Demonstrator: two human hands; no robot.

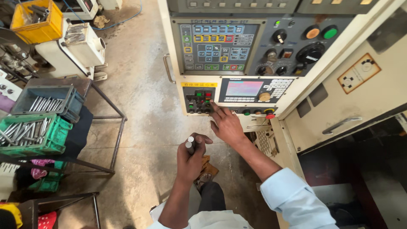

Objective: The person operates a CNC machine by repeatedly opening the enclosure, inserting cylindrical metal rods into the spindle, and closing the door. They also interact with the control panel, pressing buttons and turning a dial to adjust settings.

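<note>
My left hand (191,156) is closed around a short grey metal rod (189,144), whose end sticks up out of my fist. It hovers above the concrete floor, just below the machine's panel. My right hand (226,124) reaches up to the cream control panel (237,51), its index finger pressing on the small black button block (199,101) with red and green lights. A small screen (243,88) glows pink and blue just right of that block. A knob (264,96) and a red stop button (270,115) sit close to my right hand.
At left a metal frame table (108,127) carries a green crate (40,135) and a blue-grey crate (51,98), both holding several metal rods. A yellow bin (36,21) stands at top left. The machine's door with its handle (341,124) is at right.
</note>
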